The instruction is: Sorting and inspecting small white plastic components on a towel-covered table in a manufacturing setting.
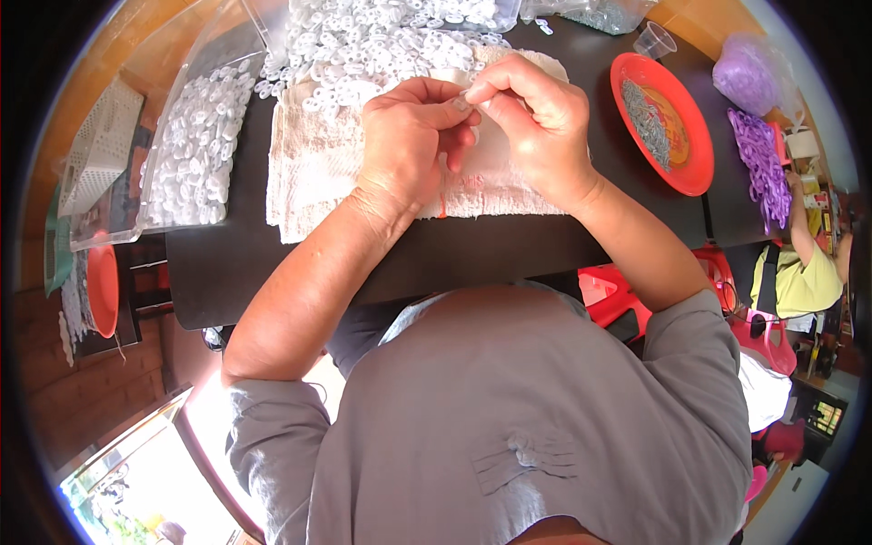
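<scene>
Above the cloth my left hand is closed in a pinch on a small whitish piece, mostly covered by the fingers. Thumb and forefinger of my right hand meet at that same spot, pinched together. Whatever the right fingertips hold is too small to make out. Under both hands lies a folded cream towel. A heap of small white oval plastic pieces with holes spreads over the towel's far edge. Right of my right hand, a red oval dish holds many thin silvery metal pieces.
At the left stands a clear plastic bin with more white ovals. Beyond the dish are a small clear cup, a bag of purple pieces and a purple pile. Another person in a yellow top is at far right.
</scene>
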{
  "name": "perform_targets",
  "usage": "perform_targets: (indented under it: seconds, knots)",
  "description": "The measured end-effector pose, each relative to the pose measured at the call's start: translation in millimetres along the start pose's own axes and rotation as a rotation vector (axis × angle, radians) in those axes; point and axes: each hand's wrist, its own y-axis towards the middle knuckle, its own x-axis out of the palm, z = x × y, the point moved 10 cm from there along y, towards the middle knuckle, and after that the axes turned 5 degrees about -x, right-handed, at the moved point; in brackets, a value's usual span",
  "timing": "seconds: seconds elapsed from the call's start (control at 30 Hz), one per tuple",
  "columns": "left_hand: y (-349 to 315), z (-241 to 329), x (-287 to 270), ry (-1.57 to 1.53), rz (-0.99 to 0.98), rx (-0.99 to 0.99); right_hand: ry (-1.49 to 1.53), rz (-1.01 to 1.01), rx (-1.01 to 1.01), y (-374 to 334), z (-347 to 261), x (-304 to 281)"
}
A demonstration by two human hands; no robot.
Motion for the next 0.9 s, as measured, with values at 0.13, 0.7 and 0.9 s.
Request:
perform_targets:
  seconds: [0.13,0.7,0.9]
  knots:
    - [1.0,-2.2,-0.7,0.014,0.008,-0.001,0.027,-0.003,0.024,-2.6,3.0,0.0]
    - [10.0,4.2,-9.1,-0.034,0.032,0.044,-0.209,-0.088,0.086,2.5,14.2,-9.2]
    - [7.8,7.8,-5.1,0.036,0.015,0.052,-0.204,-0.109,0.066,-0.4,18.5,-4.5]
